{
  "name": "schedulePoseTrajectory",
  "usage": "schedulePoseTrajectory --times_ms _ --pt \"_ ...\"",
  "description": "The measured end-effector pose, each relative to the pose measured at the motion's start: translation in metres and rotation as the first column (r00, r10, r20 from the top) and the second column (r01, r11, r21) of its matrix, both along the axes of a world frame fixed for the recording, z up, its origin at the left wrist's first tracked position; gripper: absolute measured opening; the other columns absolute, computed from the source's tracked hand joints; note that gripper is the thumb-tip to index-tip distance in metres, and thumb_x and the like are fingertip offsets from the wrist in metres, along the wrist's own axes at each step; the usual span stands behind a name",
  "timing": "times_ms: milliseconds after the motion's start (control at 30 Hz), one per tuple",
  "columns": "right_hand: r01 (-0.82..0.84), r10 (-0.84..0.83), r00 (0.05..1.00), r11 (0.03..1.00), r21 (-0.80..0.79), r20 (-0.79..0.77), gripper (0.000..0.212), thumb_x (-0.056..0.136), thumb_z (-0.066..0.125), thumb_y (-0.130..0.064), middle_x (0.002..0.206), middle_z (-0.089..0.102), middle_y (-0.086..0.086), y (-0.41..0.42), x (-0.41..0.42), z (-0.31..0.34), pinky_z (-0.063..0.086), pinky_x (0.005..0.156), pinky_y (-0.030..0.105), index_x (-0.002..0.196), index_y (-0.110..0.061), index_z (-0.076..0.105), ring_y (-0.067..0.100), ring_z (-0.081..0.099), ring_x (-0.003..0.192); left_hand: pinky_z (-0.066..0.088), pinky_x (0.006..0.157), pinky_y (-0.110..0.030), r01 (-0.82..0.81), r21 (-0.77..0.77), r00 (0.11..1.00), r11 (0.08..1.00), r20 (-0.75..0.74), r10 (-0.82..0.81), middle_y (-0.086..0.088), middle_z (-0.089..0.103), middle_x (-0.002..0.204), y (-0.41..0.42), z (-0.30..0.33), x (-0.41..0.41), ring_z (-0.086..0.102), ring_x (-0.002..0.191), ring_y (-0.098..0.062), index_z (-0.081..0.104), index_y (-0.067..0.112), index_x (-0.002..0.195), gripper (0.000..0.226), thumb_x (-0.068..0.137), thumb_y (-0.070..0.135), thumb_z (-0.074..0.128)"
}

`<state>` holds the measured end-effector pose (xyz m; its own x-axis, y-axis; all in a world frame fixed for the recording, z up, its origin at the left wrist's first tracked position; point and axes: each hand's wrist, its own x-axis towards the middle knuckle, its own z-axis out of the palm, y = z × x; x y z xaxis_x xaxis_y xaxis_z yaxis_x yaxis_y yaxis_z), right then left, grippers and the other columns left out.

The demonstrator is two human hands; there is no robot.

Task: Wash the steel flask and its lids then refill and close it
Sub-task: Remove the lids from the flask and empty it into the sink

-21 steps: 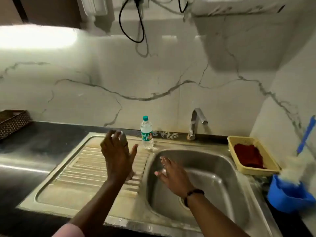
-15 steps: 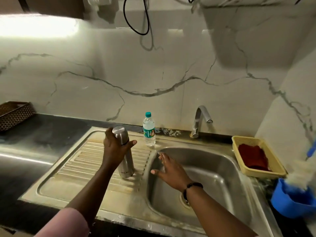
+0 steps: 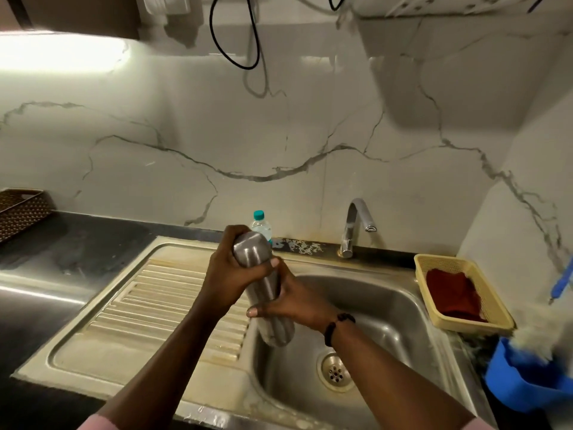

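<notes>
The steel flask [image 3: 269, 293] is lifted and tilted over the left edge of the sink basin [image 3: 387, 308], its cap end pointing up and away. My left hand [image 3: 231, 274] grips the flask's upper part around the lid. My right hand [image 3: 297, 301] holds the flask's body lower down, thumb across the front. A small plastic water bottle with a teal cap [image 3: 260, 223] stands behind the flask against the wall, partly hidden. The tap [image 3: 355, 226] is at the back of the sink, with no water seen running.
A ribbed steel drainboard [image 3: 148, 305] lies left of the basin. A yellow basket with a red cloth [image 3: 459, 293] sits at the right rim. A blue tub with a brush [image 3: 527, 373] stands at far right. A brown woven basket [image 3: 21, 212] sits far left on the dark counter.
The flask stood on the drainboard in my left hand; now it is raised and tilted over the basin edge. My right hand has come off the sink rim and taken the flask's body.
</notes>
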<state>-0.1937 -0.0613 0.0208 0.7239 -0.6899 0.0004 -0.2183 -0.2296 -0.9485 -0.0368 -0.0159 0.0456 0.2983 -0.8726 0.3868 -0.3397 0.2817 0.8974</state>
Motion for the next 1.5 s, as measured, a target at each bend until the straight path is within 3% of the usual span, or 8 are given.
schedulePoseTrajectory --times_ms 200,400,600,1000,1133,1300,1400,1500 --pt "0.023 -0.025 0.995 1.000 0.019 0.092 0.078 0.076 0.083 -0.023 0.123 0.062 -0.011 0.005 -0.031 0.012 0.052 0.095 0.032 0.138 -0.036 0.039 0.006 0.061 0.111 0.056 0.083 -0.040 0.471 0.003 0.847 0.882 -0.282 -0.452 -0.014 0.067 0.109 -0.002 0.037 -0.023 0.065 0.103 -0.029 0.056 0.012 0.119 0.060 0.067 0.024 0.083" --pt "0.227 -0.234 0.950 0.972 0.057 0.208 0.069 0.071 0.085 -0.023 0.114 0.066 -0.008 0.017 -0.042 0.006 0.055 0.090 0.033 0.128 -0.036 0.049 0.009 0.065 0.104 0.057 0.090 -0.054 0.246 0.034 0.921 0.969 -0.319 -0.223 -0.020 0.069 0.107 -0.011 0.038 -0.068 0.067 0.103 -0.043 0.066 0.019 0.106 0.040 0.071 0.027 0.084" --pt "0.471 -0.476 0.801 0.875 0.108 0.364 0.040 0.093 0.059 -0.043 0.117 0.069 0.003 0.029 -0.046 -0.011 0.057 0.092 0.041 0.126 -0.020 0.058 0.021 0.065 0.112 0.053 0.077 -0.023 -0.268 0.124 0.930 0.956 -0.226 0.290 0.008 0.060 0.105 -0.008 0.027 -0.126 0.062 0.097 -0.013 0.049 0.026 0.114 0.049 0.080 0.041 0.081" --pt "0.438 -0.409 0.894 0.884 -0.162 0.184 0.075 0.073 0.084 -0.022 0.116 0.061 -0.016 0.013 -0.080 -0.010 0.050 0.075 0.012 0.128 -0.043 0.037 0.000 0.061 0.101 0.053 0.090 -0.030 0.055 0.228 0.990 0.972 0.116 -0.083 0.005 0.043 0.130 -0.025 0.023 -0.103 0.052 0.113 -0.014 0.036 0.029 0.138 0.089 0.068 0.048 0.087" --pt "0.430 -0.399 0.891 0.895 -0.118 0.216 0.068 0.074 0.084 -0.018 0.116 0.063 -0.014 0.011 -0.091 -0.008 0.051 0.074 0.010 0.128 -0.030 0.046 -0.002 0.063 0.100 0.057 0.083 -0.021 0.473 0.385 0.843 0.793 0.063 -0.534 0.016 0.053 0.125 -0.025 0.047 -0.077 0.059 0.112 -0.009 0.035 0.028 0.148 0.082 0.081 0.016 0.080" --pt "0.397 -0.369 0.912 0.903 -0.162 0.176 0.070 0.071 0.085 -0.018 0.115 0.062 -0.013 0.014 -0.090 -0.014 0.053 0.076 0.014 0.127 -0.034 0.045 0.000 0.063 0.100 0.046 0.063 -0.023 -0.060 0.393 0.842 0.917 0.514 -0.165 0.004 0.058 0.090 -0.030 0.045 -0.084 0.057 0.080 -0.009 0.050 0.019 0.103 0.073 0.062 0.079 0.062" --pt "0.405 -0.376 0.908 0.902 -0.152 0.185 0.063 0.073 0.084 -0.016 0.114 0.063 -0.012 0.016 -0.092 -0.018 0.054 0.075 0.017 0.120 -0.034 0.048 0.002 0.064 0.100 0.054 0.086 -0.031 0.149 0.445 0.818 0.883 0.446 -0.363 -0.004 0.050 0.125 -0.035 0.040 -0.080 0.053 0.111 -0.014 0.035 0.022 0.132 0.091 0.065 0.066 0.078" --pt "0.402 -0.376 0.911 0.901 -0.162 0.170 0.059 0.072 0.083 -0.015 0.106 0.065 -0.014 0.018 -0.096 -0.023 0.051 0.071 0.015 0.119 -0.030 0.050 0.002 0.064 0.095 0.046 0.100 -0.030 0.331 0.520 0.511 0.788 0.603 -0.613 0.000 0.045 0.137 -0.037 0.056 -0.067 0.044 0.122 -0.013 0.037 0.029 0.142 0.091 0.069 0.040 0.089"
